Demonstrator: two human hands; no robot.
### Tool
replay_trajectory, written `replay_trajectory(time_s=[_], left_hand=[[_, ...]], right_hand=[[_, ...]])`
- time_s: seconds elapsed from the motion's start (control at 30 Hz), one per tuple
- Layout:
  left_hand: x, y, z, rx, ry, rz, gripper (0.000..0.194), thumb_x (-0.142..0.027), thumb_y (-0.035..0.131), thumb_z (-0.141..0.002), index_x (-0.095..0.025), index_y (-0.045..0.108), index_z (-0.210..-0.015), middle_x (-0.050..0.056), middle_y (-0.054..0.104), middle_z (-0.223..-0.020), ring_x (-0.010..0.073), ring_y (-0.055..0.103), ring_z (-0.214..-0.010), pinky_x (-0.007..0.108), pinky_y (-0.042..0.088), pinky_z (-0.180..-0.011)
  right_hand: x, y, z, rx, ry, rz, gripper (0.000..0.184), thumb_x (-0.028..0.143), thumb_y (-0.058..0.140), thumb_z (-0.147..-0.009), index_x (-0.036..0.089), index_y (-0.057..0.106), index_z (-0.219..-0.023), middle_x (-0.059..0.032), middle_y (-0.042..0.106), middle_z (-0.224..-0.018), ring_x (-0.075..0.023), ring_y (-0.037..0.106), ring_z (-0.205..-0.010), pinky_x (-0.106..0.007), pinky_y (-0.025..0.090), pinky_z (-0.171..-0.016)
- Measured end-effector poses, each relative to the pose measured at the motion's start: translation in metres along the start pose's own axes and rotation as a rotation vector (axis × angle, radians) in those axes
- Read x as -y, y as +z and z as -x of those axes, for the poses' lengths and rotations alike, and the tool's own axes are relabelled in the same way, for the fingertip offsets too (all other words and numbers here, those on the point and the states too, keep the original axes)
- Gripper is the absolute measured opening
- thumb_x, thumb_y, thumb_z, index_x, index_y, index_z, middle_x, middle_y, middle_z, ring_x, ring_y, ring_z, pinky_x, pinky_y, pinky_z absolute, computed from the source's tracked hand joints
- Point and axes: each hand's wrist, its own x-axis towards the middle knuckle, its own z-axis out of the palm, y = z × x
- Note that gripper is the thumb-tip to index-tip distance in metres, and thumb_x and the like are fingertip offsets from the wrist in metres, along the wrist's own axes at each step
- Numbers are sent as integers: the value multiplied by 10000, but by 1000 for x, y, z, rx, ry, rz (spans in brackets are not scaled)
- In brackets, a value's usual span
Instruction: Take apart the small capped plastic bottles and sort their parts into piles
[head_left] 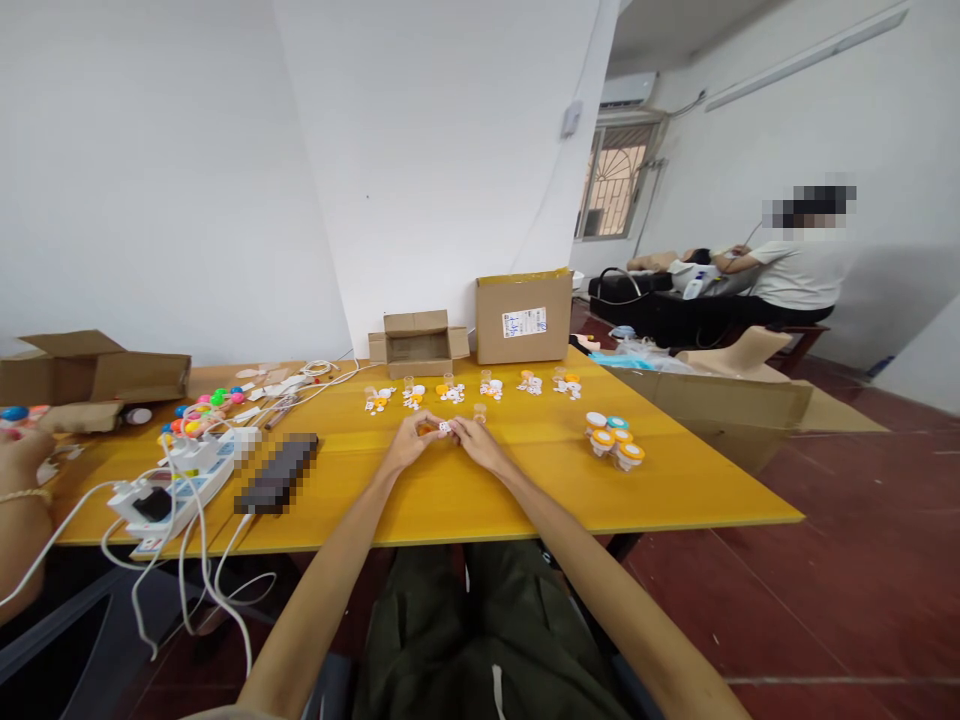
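Observation:
Over the near middle of the table, my left hand (pixel 411 443) and my right hand (pixel 478 446) meet with fingertips pinched. Between them is a small white piece with dark dots (pixel 444 428), too small to name surely. Something orange (pixel 426 430) shows by my left fingers, partly hidden. Just behind my right hand stands a small clear cup (pixel 480 411). Farther back runs a row of small groups, each with clear cups, white or orange lids (pixel 445 392) and little white pieces (pixel 530 384).
Several capped clear jars (pixel 613 440) cluster at the right. An open carton (pixel 417 345) and a closed carton (pixel 523 318) stand behind. Left are a phone (pixel 279 472), a power strip (pixel 196 487) with loose cables and another person's hand (pixel 21 465). A person sits far right.

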Motion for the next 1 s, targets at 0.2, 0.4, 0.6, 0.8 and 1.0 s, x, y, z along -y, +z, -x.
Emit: replay_trajectory(time_s=[0.2,0.4,0.6,0.8,1.0], left_hand=[[2,0,0,7,3,7,169,-325,788,-704,-194,698,-759,28,750,-836,194,684,-847,329,520,-854],[5,0,0,8,2,1,181,-341,781,-709,-194,694,-767,29,743,-846,198,673,-859,325,509,-847],[6,0,1,5,3,-10,177,-339,775,-716,-191,691,-762,28,736,-836,196,666,-856,326,509,-852],[5,-1,1,6,2,-39,132,-298,758,-733,-193,702,-790,30,739,-853,195,673,-865,333,519,-861],[6,-1,0,-18,10,-92,91,-216,732,-740,-200,714,-827,31,735,-867,196,670,-885,336,521,-871]], right_hand=[[6,-2,2,9,16,23,328,316,418,-983,235,502,-677,22,585,-635,-164,559,-622,-270,419,-659],[11,-3,3,17,23,30,334,322,398,-981,235,485,-670,25,574,-625,-163,554,-615,-270,418,-662],[16,-4,5,10,18,27,359,367,400,-977,236,492,-657,25,579,-609,-163,552,-609,-271,422,-664],[16,-4,5,-15,24,9,380,423,421,-968,239,511,-648,30,581,-591,-163,551,-588,-274,422,-651],[16,-3,6,-38,42,-23,420,476,419,-962,228,537,-644,33,571,-556,-159,549,-560,-268,420,-613]])
